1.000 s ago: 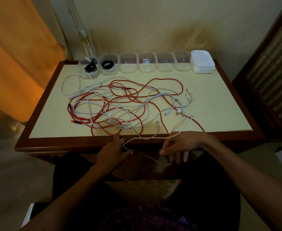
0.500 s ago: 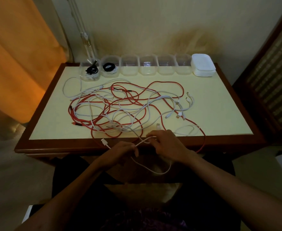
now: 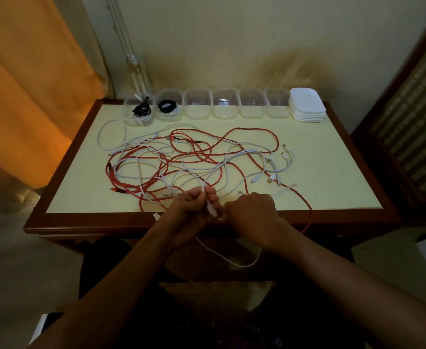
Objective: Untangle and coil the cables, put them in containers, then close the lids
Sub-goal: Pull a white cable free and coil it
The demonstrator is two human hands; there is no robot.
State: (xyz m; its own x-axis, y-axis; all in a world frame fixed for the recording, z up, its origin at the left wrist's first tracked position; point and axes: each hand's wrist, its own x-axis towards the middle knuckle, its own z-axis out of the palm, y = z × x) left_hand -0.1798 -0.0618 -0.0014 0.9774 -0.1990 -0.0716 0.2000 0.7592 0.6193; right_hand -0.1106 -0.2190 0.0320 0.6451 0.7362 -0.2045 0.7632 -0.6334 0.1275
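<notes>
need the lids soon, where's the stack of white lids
In the head view, the stack of white lids sits at the table's far right corner, right after the last clear container in the back row.

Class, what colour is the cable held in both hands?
White, clearest in the head view.

A tangle of red cables [image 3: 244, 170] and white cables [image 3: 156, 157] sprawls over the bench beyond the hands. One white cable [image 3: 232, 261] is pinched in the left hand [image 3: 194, 210] and reaches the curled right hand [image 3: 253, 212], its slack drooping in a loop below both. Far beyond the hands stand six clear containers [image 3: 224, 107], lids off; the two leftmost hold coiled black cables [image 3: 168, 107]. To the right of the row sits a stack of white lids [image 3: 307, 105].
</notes>
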